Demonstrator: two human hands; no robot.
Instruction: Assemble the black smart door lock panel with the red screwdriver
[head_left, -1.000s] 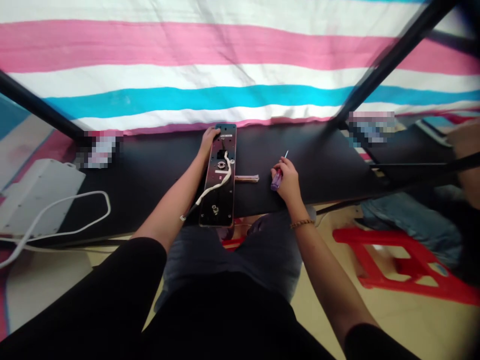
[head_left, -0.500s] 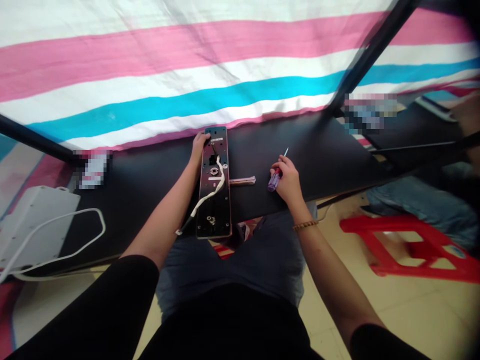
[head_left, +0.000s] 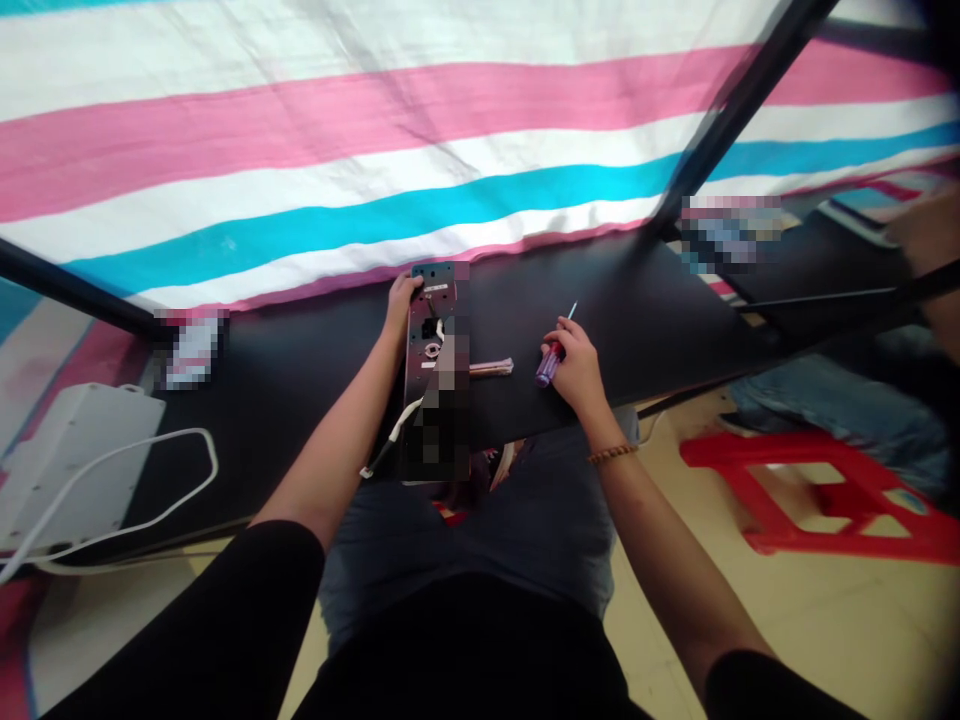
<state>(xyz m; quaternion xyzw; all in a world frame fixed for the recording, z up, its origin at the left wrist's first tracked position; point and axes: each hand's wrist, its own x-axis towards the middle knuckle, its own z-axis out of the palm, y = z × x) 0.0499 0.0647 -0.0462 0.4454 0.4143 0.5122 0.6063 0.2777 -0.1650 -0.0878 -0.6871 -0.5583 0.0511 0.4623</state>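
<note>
A long dark door lock panel with a lever handle lies back side up at the table's front edge, its near end reaching over my lap. My left hand is closed around the far left edge of the panel. A white-sleeved cable runs out of the panel toward the lower left and ends in a small connector. Blurred blocks cover the panel's lower right part. To the right of the handle, my right hand grips a screwdriver with a purple-and-red handle, its tip pointing up and away, apart from the panel.
On the black table, a white box with a looped white cable stands at left. Pixelated items lie behind it. At right are a red stool and another person's leg. A striped sheet hangs behind.
The view has tilted slightly, so the scene sits a little lower. Both hands keep their holds on the lock panel and the screwdriver.
</note>
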